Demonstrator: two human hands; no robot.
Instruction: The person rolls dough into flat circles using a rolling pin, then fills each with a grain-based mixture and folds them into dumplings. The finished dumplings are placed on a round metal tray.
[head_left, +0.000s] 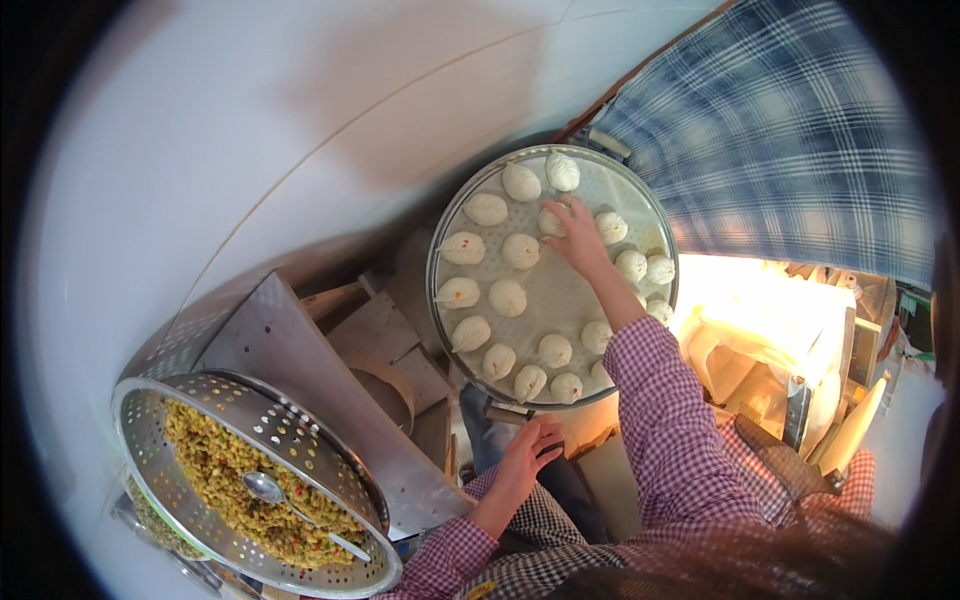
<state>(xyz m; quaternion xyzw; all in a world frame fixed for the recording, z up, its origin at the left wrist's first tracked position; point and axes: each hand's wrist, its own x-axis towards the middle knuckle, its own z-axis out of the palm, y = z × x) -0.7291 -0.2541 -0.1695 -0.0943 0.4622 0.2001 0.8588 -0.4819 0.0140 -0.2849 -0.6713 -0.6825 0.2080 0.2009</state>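
My right hand (576, 236) reaches over a round metal steamer tray (555, 289), its fingers around a pleated white bun (553, 222) that rests on the tray near the back. Whether the fingers grip the bun or only touch it is not clear. More pleated buns lie about the tray, among them a plump bun (563, 172) at the back and a long, leaf-shaped bun (486, 209) at the left. My left hand (527, 448) is just below the tray's near rim, fingers slightly spread, holding nothing visible. My right forearm hides part of the tray's right side.
A perforated metal colander (127, 420) at the lower left holds chopped yellow filling (225, 480) with a metal spoon (264, 487) in it. A metal-edged counter is beside it. A tiled wall runs along the left; a blue plaid cloth (772, 142) hangs at the right, above a brightly lit area.
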